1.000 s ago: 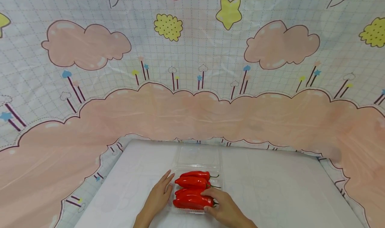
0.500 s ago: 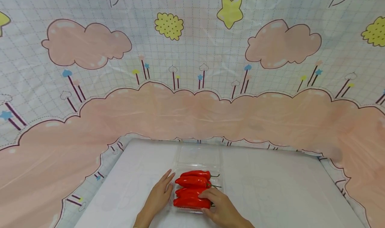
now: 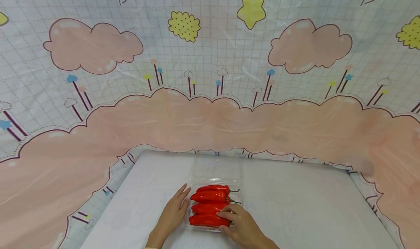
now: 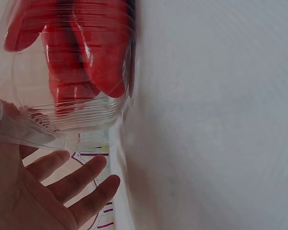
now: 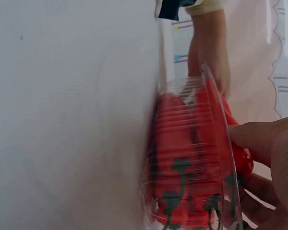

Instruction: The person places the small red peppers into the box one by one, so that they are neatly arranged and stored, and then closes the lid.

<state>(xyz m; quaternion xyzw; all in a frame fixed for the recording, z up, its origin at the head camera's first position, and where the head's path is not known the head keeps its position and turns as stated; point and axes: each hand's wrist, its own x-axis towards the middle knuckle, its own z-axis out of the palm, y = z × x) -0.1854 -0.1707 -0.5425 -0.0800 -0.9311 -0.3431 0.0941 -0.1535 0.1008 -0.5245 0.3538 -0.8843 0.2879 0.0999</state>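
Several glossy red peppers with green stems lie side by side in a clear plastic container (image 4: 81,117). My right hand (image 3: 241,221) holds the nearest red pepper (image 3: 205,220) close to its stem end. In the right wrist view the thumb (image 5: 254,139) lies on one side of the red pepper (image 5: 242,160) and fingers on the other; the hand hides part of its stem in the head view. My left hand (image 3: 172,209) is at the container's left side, fingers extended and slightly spread, with the container's rim overlapping the palm in the left wrist view.
The container's clear lid (image 3: 216,168) lies folded back on the far side. Everything rests on a white table (image 3: 302,205). Behind it hangs a curtain (image 3: 210,125) printed with clouds and stars, which also runs along both sides.
My right hand has shifted slightly left along the nearest pepper, covering more of its stem end. More of the second-nearest pepper shows. The left hand stays in place.
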